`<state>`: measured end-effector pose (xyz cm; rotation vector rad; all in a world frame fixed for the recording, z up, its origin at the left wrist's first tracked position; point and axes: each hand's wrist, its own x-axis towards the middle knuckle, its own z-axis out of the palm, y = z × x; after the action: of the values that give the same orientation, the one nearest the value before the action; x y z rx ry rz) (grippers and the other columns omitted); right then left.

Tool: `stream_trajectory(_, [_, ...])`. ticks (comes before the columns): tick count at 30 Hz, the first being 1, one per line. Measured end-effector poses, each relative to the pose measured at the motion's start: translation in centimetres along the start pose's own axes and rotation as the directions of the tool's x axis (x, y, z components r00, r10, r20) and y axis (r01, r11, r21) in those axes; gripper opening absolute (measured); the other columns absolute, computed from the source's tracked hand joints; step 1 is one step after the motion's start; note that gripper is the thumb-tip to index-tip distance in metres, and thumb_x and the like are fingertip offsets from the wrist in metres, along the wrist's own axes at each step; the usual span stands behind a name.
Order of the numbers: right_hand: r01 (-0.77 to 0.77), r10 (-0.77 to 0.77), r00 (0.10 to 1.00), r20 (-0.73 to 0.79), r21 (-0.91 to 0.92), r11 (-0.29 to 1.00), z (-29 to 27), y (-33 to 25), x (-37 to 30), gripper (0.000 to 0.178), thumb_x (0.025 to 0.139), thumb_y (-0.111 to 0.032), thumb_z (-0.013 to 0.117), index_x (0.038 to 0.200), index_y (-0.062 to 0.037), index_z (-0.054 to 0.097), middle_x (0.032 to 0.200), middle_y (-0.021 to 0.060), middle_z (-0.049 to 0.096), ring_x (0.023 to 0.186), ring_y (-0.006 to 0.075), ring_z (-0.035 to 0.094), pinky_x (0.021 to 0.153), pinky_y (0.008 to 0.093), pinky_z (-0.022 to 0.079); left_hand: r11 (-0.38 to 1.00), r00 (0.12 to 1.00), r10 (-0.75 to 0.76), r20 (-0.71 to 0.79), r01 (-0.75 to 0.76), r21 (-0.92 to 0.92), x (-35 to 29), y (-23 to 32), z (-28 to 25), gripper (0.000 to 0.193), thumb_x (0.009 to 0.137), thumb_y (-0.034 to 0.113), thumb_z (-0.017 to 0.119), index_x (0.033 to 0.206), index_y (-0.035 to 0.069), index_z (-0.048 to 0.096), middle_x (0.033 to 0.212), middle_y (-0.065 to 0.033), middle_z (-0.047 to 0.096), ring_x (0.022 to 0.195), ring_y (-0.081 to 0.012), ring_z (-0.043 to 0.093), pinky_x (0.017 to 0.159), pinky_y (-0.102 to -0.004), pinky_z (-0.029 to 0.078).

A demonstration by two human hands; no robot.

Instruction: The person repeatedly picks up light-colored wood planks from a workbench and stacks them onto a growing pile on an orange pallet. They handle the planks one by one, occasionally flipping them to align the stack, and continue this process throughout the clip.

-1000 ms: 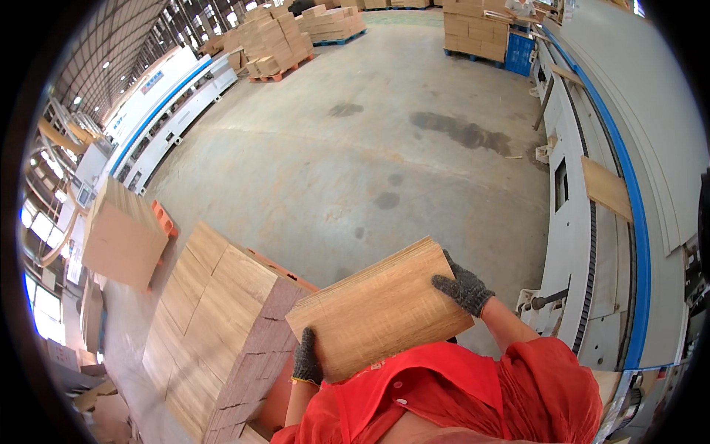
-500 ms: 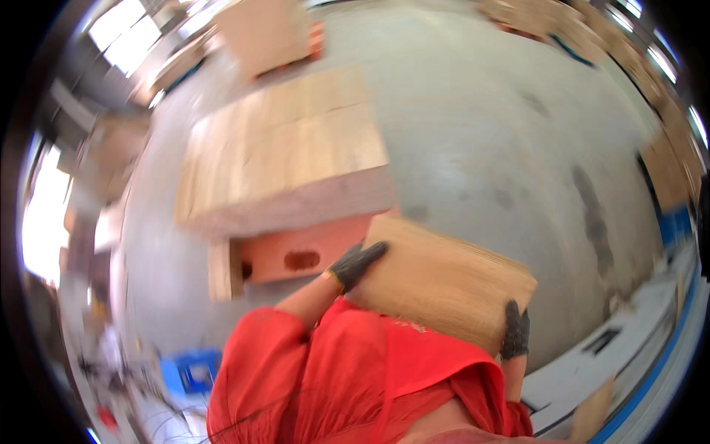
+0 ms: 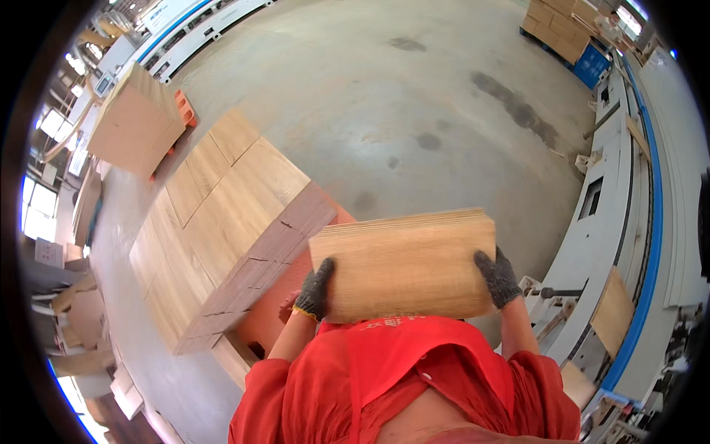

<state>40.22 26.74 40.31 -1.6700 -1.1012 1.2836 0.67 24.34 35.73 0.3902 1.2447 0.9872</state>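
Note:
A stack of light wood-grain boards (image 3: 403, 270) is held level in front of my red apron, with several thin layers showing along its far edge. My left hand (image 3: 314, 290), in a dark grey glove with a yellow cuff edge, grips the left end, thumb on top. At the right end my right hand (image 3: 499, 277), gloved in grey too, is closed round the edge. The fingers beneath the boards are hidden. Left of the held stack, larger piles of wood-grain boards (image 3: 237, 192) lie on an orange pallet (image 3: 285, 296).
To the right runs a long grey machine line (image 3: 592, 244) with a blue rail (image 3: 654, 192); loose board pieces (image 3: 612, 311) rest on it. A tall board stack (image 3: 137, 122) stands at far left. Concrete floor (image 3: 414, 111) with dark stains stretches ahead.
My view has turned right, so the palleted piles have shifted left and the machine line shows more fully. The held boards, tilted before, are now nearly level. Both hands keep their grip.

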Motion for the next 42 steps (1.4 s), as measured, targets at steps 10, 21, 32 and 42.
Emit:
stream_trajectory(10, [-0.039,0.106,0.954,-0.282,0.234,0.971,10.7,3.7,-15.3,0.048,0.089,-0.028,0.061,0.125,0.0024,0.050,0.115,0.0115,0.058,0.100,0.0209,0.055,0.088,0.0326,0.045,0.911,0.921,-0.284,0.266,0.173,0.375,-0.8,4.6,-8.6,0.070,0.085,0.054,0.060,0.128,0.000,0.051,0.118,-0.0135,0.060,0.105,-0.0213,0.058,0.089,-0.0329,0.046])
stream_trajectory(21, [-0.069,0.237,0.839,-0.489,0.335,0.940,16.9,1.6,-30.7,0.061,0.085,-0.027,0.067,0.133,0.0029,0.045,0.109,0.0109,0.063,0.097,0.0165,0.057,0.086,0.0306,0.047,0.954,0.831,-0.248,0.497,0.120,0.275,-4.0,1.2,-12.9,0.065,0.089,0.047,0.057,0.133,0.001,0.045,0.121,-0.0119,0.057,0.105,-0.0235,0.057,0.090,-0.0358,0.047])
stream_trajectory(32, [-0.354,0.489,0.252,-0.835,0.391,0.850,23.1,6.9,-53.8,0.086,0.081,-0.053,0.061,0.142,0.0003,0.032,0.130,0.0259,0.051,0.123,0.0362,0.048,0.102,0.0364,0.036,0.674,0.330,-0.713,0.619,0.080,0.734,-8.3,-8.4,-2.2,0.075,0.088,0.060,0.051,0.137,0.005,0.040,0.131,-0.0132,0.051,0.114,-0.0282,0.052,0.097,-0.0397,0.044])
stream_trajectory(42, [0.155,0.715,0.013,-0.699,0.708,0.689,24.0,15.8,-31.0,0.080,0.081,-0.051,0.062,0.138,0.0005,0.039,0.127,0.0247,0.053,0.118,0.0350,0.051,0.100,0.0375,0.038,0.361,0.156,-0.824,0.545,-0.597,0.716,9.0,-6.4,20.4,0.099,0.071,0.071,0.062,0.129,-0.008,0.048,0.129,-0.0184,0.053,0.120,-0.0274,0.050,0.102,-0.0364,0.037])
